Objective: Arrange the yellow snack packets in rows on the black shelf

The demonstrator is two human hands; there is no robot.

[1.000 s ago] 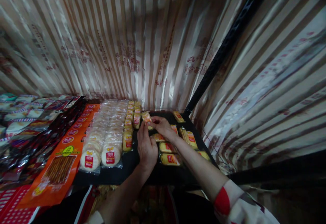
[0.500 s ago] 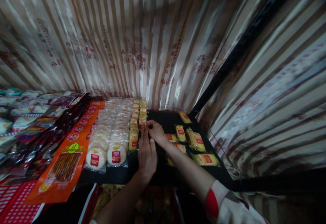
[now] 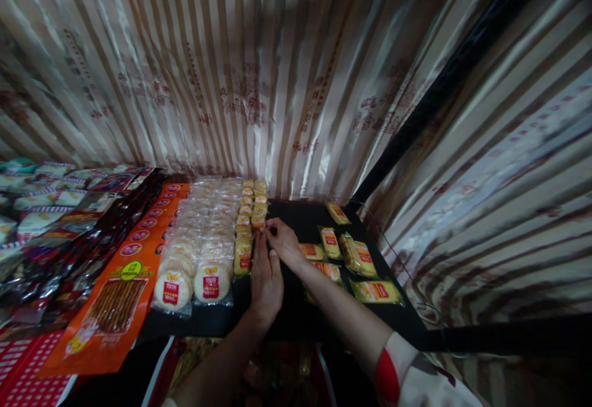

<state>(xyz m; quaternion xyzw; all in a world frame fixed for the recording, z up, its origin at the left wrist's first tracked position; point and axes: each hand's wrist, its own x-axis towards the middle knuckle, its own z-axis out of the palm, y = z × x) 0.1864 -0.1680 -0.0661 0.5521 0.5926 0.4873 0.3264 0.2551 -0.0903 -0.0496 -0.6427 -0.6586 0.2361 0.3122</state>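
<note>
Small yellow packs of wrapped cake stand in two narrow rows on the black shelf. My right hand [image 3: 283, 242] has its fingers bent in a pinch at the right edge of the front cake pack [image 3: 258, 217] in the right-hand row. Just below, my left hand [image 3: 268, 280] is stretched out with its fingers lying together, fingertips at the lower front of that pack. Beside the left fingers stands the front cake pack [image 3: 243, 258] of the other row. More cake packs [image 3: 330, 242] lie loose to the right of my right wrist.
Left of the cakes are rows of round white rice crackers [image 3: 211, 280] in clear wrap, then orange snack bags [image 3: 121, 299] and dark packets [image 3: 60, 259]. Below the black shelf [image 3: 296, 317] sits a bin [image 3: 326, 373] of goods. Behind, a striped curtain [image 3: 287, 86] and a dark post [image 3: 416, 105].
Both hands stay almost in place at the front cake pack. My left fingertips sit slightly lower, and more of that pack shows. The view has shifted slightly.
</note>
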